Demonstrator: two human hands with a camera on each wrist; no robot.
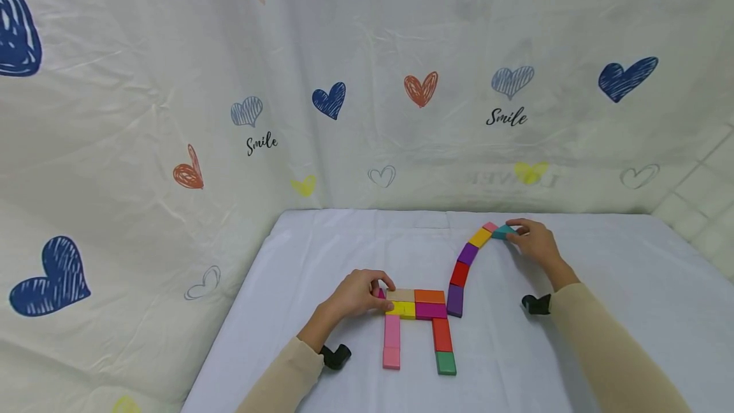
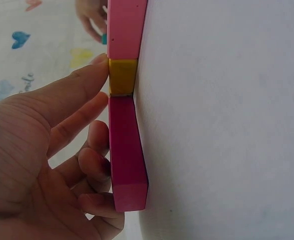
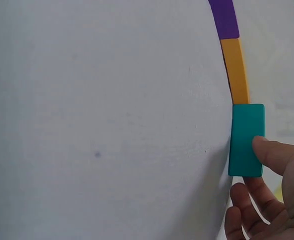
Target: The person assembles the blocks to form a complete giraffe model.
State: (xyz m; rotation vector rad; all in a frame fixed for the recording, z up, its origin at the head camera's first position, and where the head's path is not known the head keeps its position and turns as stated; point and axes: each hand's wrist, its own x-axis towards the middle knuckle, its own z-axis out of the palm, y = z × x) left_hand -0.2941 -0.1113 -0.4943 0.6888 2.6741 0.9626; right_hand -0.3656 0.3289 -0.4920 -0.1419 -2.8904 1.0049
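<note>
My right hand (image 1: 534, 242) pinches a teal block (image 3: 247, 135) between thumb and fingers, at the far end of a curved line of blocks. Beside it are a pink block (image 1: 490, 226) and a yellow-orange block (image 3: 235, 70). My left hand (image 1: 357, 292) rests on the block rectangle, its thumb at the yellow block (image 2: 122, 77) and its index finger near the tan block (image 1: 400, 295). Its other fingers lie loosely bent beside a magenta block (image 2: 129, 150), partly hidden by the hand in the head view.
The curve continues through a purple block (image 1: 467, 253) and a red block (image 1: 459, 274) to a dark purple block (image 1: 455, 300). Pink blocks (image 1: 392, 331), a red block (image 1: 441, 334) and a green block (image 1: 446, 363) extend toward the front. A heart-printed curtain (image 1: 355, 145) hangs behind the white-covered table (image 1: 321, 241).
</note>
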